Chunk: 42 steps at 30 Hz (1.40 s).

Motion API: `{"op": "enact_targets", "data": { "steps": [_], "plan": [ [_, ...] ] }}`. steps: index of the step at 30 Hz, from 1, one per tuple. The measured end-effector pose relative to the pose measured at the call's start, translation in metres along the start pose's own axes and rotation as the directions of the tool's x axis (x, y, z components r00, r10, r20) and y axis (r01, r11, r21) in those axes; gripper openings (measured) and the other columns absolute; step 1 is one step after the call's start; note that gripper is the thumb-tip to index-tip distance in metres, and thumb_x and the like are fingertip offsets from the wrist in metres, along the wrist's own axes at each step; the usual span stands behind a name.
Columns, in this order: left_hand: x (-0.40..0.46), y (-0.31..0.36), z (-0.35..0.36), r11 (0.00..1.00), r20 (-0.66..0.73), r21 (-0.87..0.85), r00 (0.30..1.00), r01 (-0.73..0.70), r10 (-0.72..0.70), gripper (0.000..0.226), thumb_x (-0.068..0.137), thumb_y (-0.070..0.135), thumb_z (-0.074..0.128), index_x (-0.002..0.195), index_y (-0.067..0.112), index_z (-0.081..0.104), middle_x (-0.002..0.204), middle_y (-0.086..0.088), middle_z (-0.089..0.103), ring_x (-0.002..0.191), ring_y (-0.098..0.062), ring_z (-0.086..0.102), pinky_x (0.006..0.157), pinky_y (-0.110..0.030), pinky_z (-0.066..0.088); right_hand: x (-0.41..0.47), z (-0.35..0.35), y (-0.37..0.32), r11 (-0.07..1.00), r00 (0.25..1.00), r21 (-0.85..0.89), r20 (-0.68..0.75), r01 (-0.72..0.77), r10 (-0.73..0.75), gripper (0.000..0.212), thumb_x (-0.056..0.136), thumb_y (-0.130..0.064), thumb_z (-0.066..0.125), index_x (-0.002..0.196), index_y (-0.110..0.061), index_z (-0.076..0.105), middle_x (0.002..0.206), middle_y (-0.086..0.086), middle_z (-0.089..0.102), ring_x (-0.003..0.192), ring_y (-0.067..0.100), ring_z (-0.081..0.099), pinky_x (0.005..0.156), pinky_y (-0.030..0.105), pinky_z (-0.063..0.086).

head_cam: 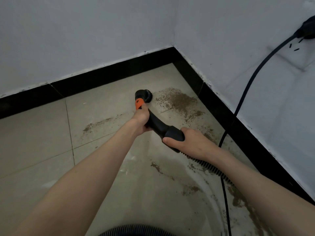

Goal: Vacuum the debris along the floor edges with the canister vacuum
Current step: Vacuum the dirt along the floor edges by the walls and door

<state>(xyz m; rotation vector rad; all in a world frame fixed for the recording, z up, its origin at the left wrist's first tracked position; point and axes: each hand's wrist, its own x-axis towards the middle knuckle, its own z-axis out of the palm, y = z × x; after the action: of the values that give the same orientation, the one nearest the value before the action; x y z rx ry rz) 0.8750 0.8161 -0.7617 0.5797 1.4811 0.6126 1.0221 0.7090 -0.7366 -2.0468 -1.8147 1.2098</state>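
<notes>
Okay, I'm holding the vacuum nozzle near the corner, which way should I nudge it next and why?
Probably sweep the brush nozzle slightly right, into the brown debris patch lying just beside it toward the corner; that pile looks untouched.

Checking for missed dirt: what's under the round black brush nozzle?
The round black brush nozzle sits on grey floor tile, beside the brown debris patch. Anything beneath its bristles is covered.

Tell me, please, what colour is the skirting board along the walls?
The glossy skirting board is black, seen in the head view.
</notes>
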Motion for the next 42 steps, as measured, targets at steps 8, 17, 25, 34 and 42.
{"op": "enact_targets", "data": {
  "steps": [8,17,25,34,42],
  "plan": [
    [0.017,0.002,0.034,0.993,0.026,0.116,0.999,-0.027,0.025,0.047,0.103,0.042,0.027,0.134,0.008,0.036,0.126,-0.015,0.053,0.105,-0.028,0.054,0.077,-0.04,0.048,0.008,-0.003,0.026,0.996,0.997,0.046,-0.026,-0.078,0.079,0.056,0.082,-0.07,0.055,0.1,-0.018,0.051,0.09,0.002,0.058,0.07,0.016,0.057,0.054,0.027,0.043],
    [0.027,0.013,0.07,0.982,0.08,0.184,0.996,-0.041,0.026,0.037,0.103,0.042,0.027,0.123,0.012,0.036,0.109,-0.011,0.053,0.095,-0.025,0.054,0.076,-0.038,0.048,0.012,-0.015,0.044,0.987,0.988,0.107,-0.08,-0.122,0.131,0.053,0.082,-0.071,0.055,0.091,-0.018,0.053,0.084,0.002,0.06,0.069,0.018,0.058,0.053,0.029,0.042],
    [0.03,0.012,0.091,0.968,0.103,0.24,0.994,-0.068,0.045,0.05,0.103,0.042,0.027,0.141,0.009,0.031,0.118,-0.011,0.053,0.098,-0.025,0.055,0.075,-0.037,0.048,0.007,-0.018,0.055,0.977,0.982,0.16,-0.103,-0.138,0.155,0.05,0.082,-0.069,0.056,0.087,-0.019,0.054,0.076,0.001,0.06,0.064,0.018,0.058,0.053,0.029,0.042],
    [0.026,0.004,0.091,0.968,0.111,0.24,0.993,-0.076,0.051,0.047,0.103,0.04,0.028,0.138,0.009,0.034,0.109,-0.01,0.053,0.09,-0.023,0.055,0.072,-0.038,0.049,-0.007,-0.014,0.055,0.98,0.981,0.131,-0.108,-0.148,0.163,0.059,0.079,-0.074,0.053,0.091,-0.017,0.055,0.083,0.003,0.059,0.069,0.019,0.059,0.054,0.031,0.044],
    [0.013,-0.004,0.105,0.969,0.173,0.243,0.985,-0.051,0.009,0.049,0.103,0.041,0.029,0.143,0.013,0.027,0.115,-0.011,0.052,0.097,-0.025,0.054,0.077,-0.039,0.049,-0.028,-0.018,0.059,0.973,0.974,0.149,-0.116,-0.175,0.193,0.051,0.083,-0.069,0.054,0.084,-0.018,0.051,0.076,0.0,0.056,0.063,0.015,0.056,0.051,0.025,0.038]
  ]
}}
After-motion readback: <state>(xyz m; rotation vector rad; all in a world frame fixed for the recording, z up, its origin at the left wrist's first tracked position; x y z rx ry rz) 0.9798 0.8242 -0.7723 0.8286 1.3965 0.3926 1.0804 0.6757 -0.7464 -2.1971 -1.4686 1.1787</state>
